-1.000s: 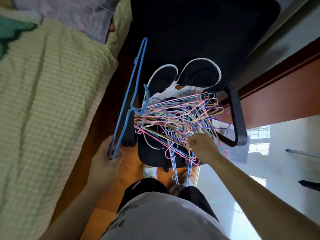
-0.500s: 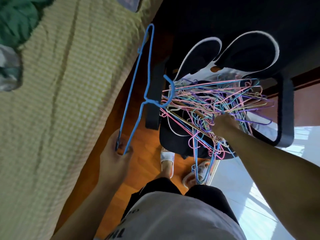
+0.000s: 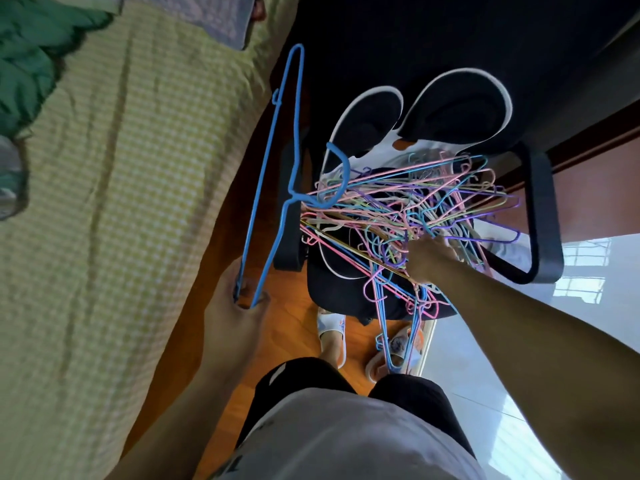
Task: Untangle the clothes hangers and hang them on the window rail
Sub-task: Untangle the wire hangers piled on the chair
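We look straight down from head height at our two bare hands, a black office chair (image 3: 540, 216) and a bed. Our left hand (image 3: 239, 306) is curled closed around one end of a single blue wire hanger (image 3: 273, 174), which we hold out over the gap between the bed and the chair. That hanger stretches away from us, and its hook reaches right into the edge of the pile on the chair; we cannot tell whether it is caught there or only overlapping.

On the chair seat lies one tangled heap of wire hangers (image 3: 398, 209) in pink, blue, purple, yellow and pale green. They are too many and too knotted for us to count. A few of them, blue and pink, dangle off the front of the seat toward the floor. Our right hand (image 3: 427, 256) is pressed into the middle of this heap with its fingers buried among the wires; whether they grip any hanger we cannot tell.

Under the heap we see a dark garment (image 3: 457, 112) with white trim, forming two rounded shapes against the chair back.

To the left is the bed (image 3: 104, 220), covered in a yellow-green checked sheet, with one green cloth (image 3: 31, 60) bunched in its far corner. Below us, our two feet wear two slippers (image 3: 332, 332) on the orange wooden floor (image 3: 294, 327), beside pale glossy tiles (image 3: 478, 362) on the right.
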Demonstrator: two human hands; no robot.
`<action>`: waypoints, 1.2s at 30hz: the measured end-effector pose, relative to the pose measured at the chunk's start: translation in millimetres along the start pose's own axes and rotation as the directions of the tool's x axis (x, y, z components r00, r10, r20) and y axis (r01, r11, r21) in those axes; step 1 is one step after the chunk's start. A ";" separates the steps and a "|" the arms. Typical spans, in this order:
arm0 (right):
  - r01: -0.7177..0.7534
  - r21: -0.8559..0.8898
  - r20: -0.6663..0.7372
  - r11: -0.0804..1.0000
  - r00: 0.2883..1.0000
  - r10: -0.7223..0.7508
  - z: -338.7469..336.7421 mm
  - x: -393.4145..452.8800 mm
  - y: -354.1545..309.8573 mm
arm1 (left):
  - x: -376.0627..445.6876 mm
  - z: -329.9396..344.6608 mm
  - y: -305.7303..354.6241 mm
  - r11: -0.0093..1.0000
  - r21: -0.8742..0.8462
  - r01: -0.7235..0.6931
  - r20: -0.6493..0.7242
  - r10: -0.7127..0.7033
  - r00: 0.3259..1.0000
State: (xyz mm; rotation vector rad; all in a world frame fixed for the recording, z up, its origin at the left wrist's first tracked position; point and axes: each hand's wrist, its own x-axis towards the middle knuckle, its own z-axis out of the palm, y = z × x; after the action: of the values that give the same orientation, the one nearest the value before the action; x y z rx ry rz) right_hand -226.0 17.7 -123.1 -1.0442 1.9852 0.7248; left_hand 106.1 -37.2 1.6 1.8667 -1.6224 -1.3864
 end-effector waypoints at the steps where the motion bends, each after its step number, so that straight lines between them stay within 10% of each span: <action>1: -0.008 0.036 -0.063 0.999 0.998 0.010 -2.2 -3.9 -0.1 | -1.7 0.4 0.3 1.000 -0.005 0.002 -0.003 -0.002 1.000; 7: 0.077 0.142 -0.467 0.987 0.884 -0.002 -20.6 -24.6 6.7 | -7.8 -2.7 -7.5 0.999 -0.025 0.028 -0.004 -0.028 1.000; 11: 0.158 -0.027 -0.732 0.987 0.669 -0.127 -55.7 -40.4 20.2 | -11.4 -4.2 -2.2 1.000 -0.015 0.015 -0.032 -0.016 0.999; 17: 0.124 -0.261 -0.816 0.957 0.501 -0.287 -110.2 -64.3 46.3 | -17.1 -6.5 18.1 0.997 -0.045 -0.060 -0.089 0.056 0.994; 24: 0.306 -0.116 -0.933 0.945 0.293 -0.210 -125.4 -154.3 66.1 | -17.7 2.7 59.7 0.977 -0.161 -0.142 -0.031 0.138 0.990; 27: 0.422 0.438 -0.838 0.794 0.511 0.191 -129.7 -212.6 62.6 | -19.6 13.7 79.0 0.962 -0.188 -0.198 0.008 0.203 0.979; 30: 0.494 0.809 -0.587 0.317 0.678 0.443 -120.0 -262.0 70.6 | -29.5 27.4 99.1 0.943 -0.246 -0.223 0.120 0.258 0.959; 32: 0.557 0.827 -0.456 -0.077 0.744 0.488 -111.1 -286.1 78.0 | -37.3 39.8 109.6 0.937 -0.257 -0.236 0.204 0.291 0.935; 36: 0.530 0.793 -0.309 -0.301 0.775 0.551 -79.0 -324.5 106.8 | -62.3 69.3 133.4 0.941 -0.193 -0.277 0.420 0.334 0.844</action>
State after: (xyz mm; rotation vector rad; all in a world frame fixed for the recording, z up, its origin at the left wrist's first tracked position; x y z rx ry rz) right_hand -224.9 148.1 202.3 0.0604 2.0139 -1.6919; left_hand -21.3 0.1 95.8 1.1966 -1.8855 -1.8072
